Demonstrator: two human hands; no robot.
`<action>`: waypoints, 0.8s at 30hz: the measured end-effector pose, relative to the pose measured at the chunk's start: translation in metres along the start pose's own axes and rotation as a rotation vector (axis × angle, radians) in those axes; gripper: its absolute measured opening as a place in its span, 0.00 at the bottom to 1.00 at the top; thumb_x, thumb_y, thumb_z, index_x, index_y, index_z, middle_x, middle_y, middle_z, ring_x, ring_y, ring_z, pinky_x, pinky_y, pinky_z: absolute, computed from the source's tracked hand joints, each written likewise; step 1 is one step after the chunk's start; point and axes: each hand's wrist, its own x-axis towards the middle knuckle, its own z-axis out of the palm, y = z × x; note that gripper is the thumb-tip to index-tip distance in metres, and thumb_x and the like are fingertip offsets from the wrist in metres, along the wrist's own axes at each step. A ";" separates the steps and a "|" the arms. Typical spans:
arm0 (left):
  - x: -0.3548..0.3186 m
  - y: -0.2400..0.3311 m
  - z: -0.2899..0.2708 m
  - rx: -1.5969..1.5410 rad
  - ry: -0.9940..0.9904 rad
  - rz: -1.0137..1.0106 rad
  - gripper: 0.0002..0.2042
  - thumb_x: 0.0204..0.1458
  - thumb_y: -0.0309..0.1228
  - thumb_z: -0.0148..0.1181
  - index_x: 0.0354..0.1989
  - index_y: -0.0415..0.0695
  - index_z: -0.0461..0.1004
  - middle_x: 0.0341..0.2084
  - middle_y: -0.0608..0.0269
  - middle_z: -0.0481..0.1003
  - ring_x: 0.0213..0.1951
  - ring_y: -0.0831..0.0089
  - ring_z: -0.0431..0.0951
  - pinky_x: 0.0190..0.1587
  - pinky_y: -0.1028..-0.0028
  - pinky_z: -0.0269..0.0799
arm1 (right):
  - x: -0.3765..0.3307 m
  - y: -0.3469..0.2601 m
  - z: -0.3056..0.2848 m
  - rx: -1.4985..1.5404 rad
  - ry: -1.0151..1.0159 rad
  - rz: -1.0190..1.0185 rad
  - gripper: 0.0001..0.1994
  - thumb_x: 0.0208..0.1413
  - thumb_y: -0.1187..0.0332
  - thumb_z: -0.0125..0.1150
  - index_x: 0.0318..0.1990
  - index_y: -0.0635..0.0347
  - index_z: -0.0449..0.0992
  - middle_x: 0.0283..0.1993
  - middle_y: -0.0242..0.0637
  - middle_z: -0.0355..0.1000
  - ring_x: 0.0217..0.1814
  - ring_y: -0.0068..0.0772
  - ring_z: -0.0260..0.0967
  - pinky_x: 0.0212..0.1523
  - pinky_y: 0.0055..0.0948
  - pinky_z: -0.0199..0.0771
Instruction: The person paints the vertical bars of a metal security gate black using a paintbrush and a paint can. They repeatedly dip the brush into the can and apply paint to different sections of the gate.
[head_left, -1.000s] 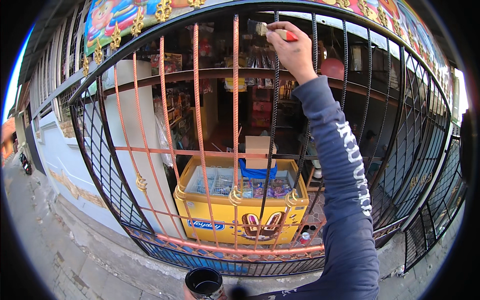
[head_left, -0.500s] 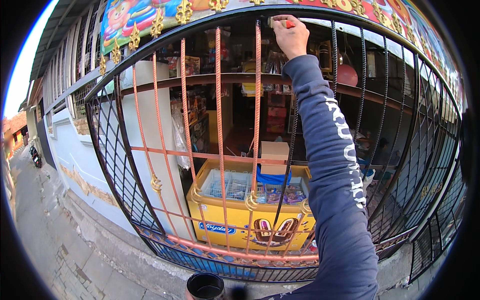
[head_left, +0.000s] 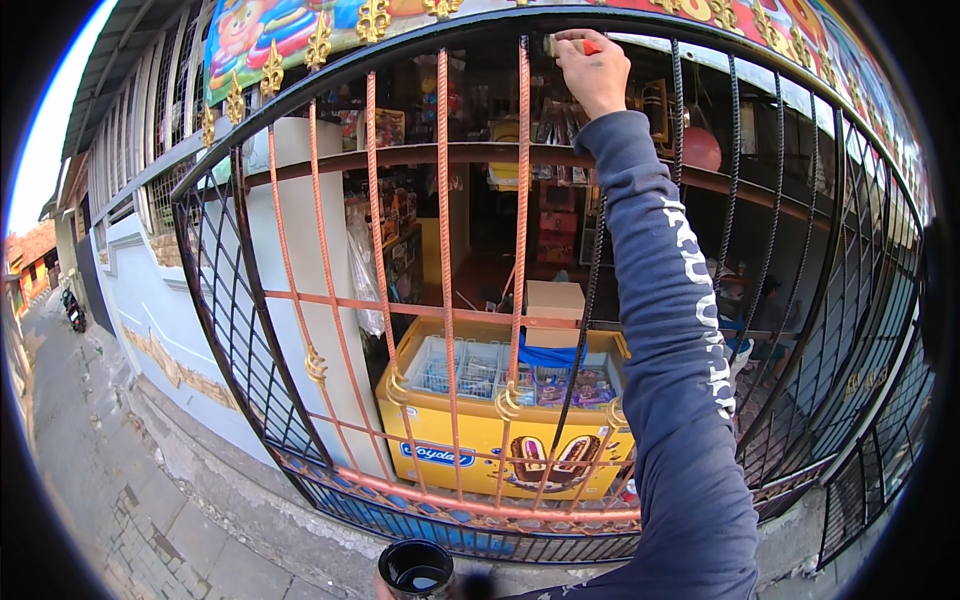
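High up at the grille's top rail, my right hand (head_left: 597, 80) grips a paintbrush (head_left: 590, 47) with a red handle. The bristle end points left toward the upper end of a reddish-brown bar (head_left: 523, 120), just under the black top rail (head_left: 470, 30). Whether the bristles touch the metal is hard to make out. At the lower edge, my left hand (head_left: 383, 588) is wrapped round a cup (head_left: 416, 568) with dark liquid in it; only a bit of that hand shows. Several bars on the left are reddish brown, while those on the right are black.
Behind the grille stand a yellow chest freezer (head_left: 480, 440), a cardboard box (head_left: 553, 300) and shelves of goods. Gold finials (head_left: 373, 20) line the top rail. A person (head_left: 770, 300) is dimly visible inside at right. A paved lane (head_left: 90, 430) runs along the left.
My right hand and the brush have shifted slightly to the right along the top rail. The view has moved a little; the cup stays low in my left hand.
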 end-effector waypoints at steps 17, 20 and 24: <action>-0.009 0.044 0.030 0.470 -0.004 0.093 0.40 0.34 0.24 0.81 0.61 0.42 0.68 0.51 0.52 0.77 0.49 0.60 0.81 0.50 0.56 0.82 | -0.034 -0.022 -0.007 0.100 -0.090 0.120 0.07 0.59 0.72 0.63 0.40 0.66 0.84 0.35 0.35 0.82 0.34 0.22 0.81 0.38 0.21 0.82; -0.001 0.052 0.036 0.555 -0.019 0.309 0.47 0.21 0.26 0.86 0.60 0.40 0.69 0.48 0.55 0.79 0.48 0.64 0.80 0.51 0.62 0.81 | -0.040 -0.020 -0.007 0.194 -0.110 0.213 0.07 0.56 0.70 0.64 0.37 0.64 0.84 0.32 0.37 0.82 0.31 0.23 0.79 0.36 0.23 0.80; 0.000 0.049 0.032 0.591 -0.008 0.258 0.44 0.23 0.26 0.86 0.58 0.39 0.70 0.47 0.56 0.79 0.47 0.65 0.81 0.51 0.64 0.80 | -0.040 -0.013 0.002 0.180 0.172 0.080 0.08 0.53 0.68 0.64 0.35 0.62 0.85 0.28 0.38 0.82 0.27 0.25 0.79 0.36 0.28 0.80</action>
